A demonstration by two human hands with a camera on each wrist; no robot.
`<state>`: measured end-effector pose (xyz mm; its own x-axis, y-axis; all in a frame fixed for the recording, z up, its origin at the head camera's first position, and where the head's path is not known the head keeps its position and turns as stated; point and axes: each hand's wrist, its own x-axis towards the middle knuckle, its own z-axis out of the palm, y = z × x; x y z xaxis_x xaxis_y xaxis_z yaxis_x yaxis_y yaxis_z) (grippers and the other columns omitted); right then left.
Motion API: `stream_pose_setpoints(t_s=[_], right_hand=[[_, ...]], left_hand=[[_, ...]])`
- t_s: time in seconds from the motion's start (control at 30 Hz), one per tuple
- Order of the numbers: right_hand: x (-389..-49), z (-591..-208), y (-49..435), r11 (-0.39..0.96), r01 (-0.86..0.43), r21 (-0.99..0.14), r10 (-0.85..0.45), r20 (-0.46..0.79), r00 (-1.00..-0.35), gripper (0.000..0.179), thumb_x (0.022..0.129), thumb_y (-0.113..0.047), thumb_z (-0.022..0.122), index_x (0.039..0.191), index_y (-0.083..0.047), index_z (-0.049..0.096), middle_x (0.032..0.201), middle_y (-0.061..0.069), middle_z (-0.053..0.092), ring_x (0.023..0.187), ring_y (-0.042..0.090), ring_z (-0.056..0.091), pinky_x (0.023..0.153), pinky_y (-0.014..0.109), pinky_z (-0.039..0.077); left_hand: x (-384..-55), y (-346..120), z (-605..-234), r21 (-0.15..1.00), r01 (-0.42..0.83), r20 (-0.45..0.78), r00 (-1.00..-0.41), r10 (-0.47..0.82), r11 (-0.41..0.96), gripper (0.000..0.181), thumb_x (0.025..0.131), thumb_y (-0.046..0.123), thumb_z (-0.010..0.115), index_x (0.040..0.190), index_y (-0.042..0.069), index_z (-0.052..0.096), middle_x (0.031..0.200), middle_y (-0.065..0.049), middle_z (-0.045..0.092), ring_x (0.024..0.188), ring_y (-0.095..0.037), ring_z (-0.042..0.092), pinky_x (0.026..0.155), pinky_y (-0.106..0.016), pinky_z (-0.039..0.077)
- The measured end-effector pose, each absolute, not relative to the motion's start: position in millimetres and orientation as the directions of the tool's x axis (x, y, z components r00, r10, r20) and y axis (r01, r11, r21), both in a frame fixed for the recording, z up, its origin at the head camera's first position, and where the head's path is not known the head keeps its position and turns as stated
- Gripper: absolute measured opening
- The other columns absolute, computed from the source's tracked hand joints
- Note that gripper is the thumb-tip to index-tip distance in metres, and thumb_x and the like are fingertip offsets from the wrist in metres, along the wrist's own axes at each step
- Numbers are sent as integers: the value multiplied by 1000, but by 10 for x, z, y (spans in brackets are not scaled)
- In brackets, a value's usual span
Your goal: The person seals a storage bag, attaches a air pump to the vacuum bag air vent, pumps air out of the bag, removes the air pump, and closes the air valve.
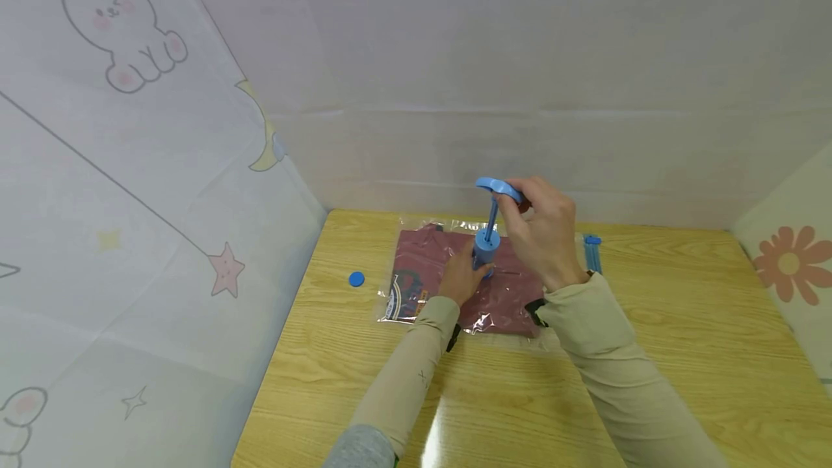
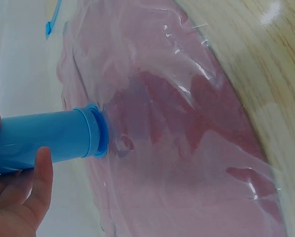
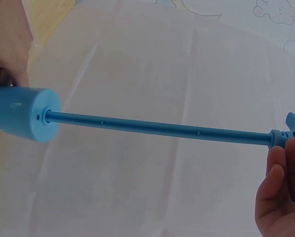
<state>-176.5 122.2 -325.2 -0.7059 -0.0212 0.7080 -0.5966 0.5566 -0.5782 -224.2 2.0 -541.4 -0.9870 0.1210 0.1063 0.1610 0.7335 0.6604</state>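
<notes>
A blue hand pump (image 1: 484, 245) stands upright on a clear plastic bag (image 1: 552, 341) holding a folded maroon garment (image 1: 503, 302). My left hand (image 1: 458, 279) grips the barrel low down, its fingers wrapped round the blue cylinder (image 2: 44, 138). In the left wrist view, the pump's flared base meets the wrinkled plastic. Above, my right hand (image 1: 544, 226) holds one end of the pump's handle (image 1: 499, 188). Between barrel and handle, a long stretch of the rod (image 3: 157, 127) shows, pulled well out.
A round blue cap (image 1: 356, 279) lies on the wooden table (image 1: 312, 360) left of the bag. Along the bag's right side runs a blue strip with a slider (image 1: 592, 240). Fabric walls with printed drawings rise behind and at both sides.
</notes>
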Motion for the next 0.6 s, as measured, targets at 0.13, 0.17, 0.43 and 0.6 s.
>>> stream_pose_setpoints(t_s=[0.13,0.17,0.43,0.6], right_hand=[[-1768,-3252,1221,557,-589,-586,-18,700,-714,10,88,-3,66,91,6,70,77,16,66,66,19,57,62,25,45],[-1768,-3251,1221,556,-587,-588,-18,698,-716,10,88,-3,66,91,6,70,78,16,66,66,19,57,62,27,46],[-1779,-3251,1208,555,-560,-615,-11,668,-744,11,90,-5,65,94,5,69,80,15,66,68,20,59,63,29,48],[-1800,-3264,1216,541,-563,-624,-8,666,-746,13,90,-4,65,95,7,69,82,16,67,69,22,60,64,25,46]], left_hand=[[-2247,20,-5430,660,158,102,-987,120,734,52,87,26,72,133,12,50,119,-11,69,107,-29,67,91,-42,55],[-2247,20,-5434,661,159,104,-987,121,733,53,87,26,72,133,12,50,119,-11,69,107,-30,67,91,-43,55],[-2243,14,-5431,664,173,119,-985,126,727,55,87,25,72,135,12,49,119,-14,68,107,-31,67,90,-44,55],[-2244,17,-5437,667,163,105,-987,125,727,56,88,26,71,136,12,47,120,-14,68,107,-31,67,90,-44,55]])
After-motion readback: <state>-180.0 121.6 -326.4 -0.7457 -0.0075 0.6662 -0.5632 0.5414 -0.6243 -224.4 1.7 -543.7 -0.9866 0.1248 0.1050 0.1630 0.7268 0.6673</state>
